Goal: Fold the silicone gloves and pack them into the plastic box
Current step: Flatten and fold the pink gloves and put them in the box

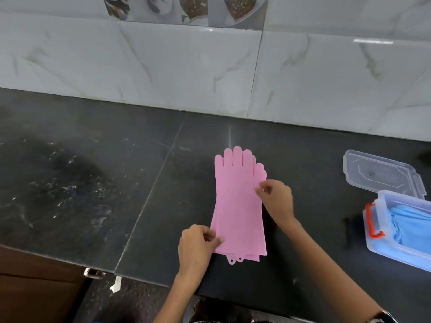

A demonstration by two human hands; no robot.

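Observation:
Two pink silicone gloves (235, 201) lie flat on the black counter, stacked one on the other, fingers pointing toward the wall. My left hand (198, 245) pinches the cuff corner at the lower left. My right hand (277, 199) pinches the right edge near the thumb. At the far right stands the clear plastic box (382, 243) with an orange latch; folded blue gloves (412, 224) lie inside it. Its clear lid (380, 173) lies flat on the counter behind the box.
The black stone counter (93, 183) ends at a front edge near my body and meets a grey tiled wall (186, 66) behind. A wooden cabinet (35, 287) with a metal handle sits below on the left.

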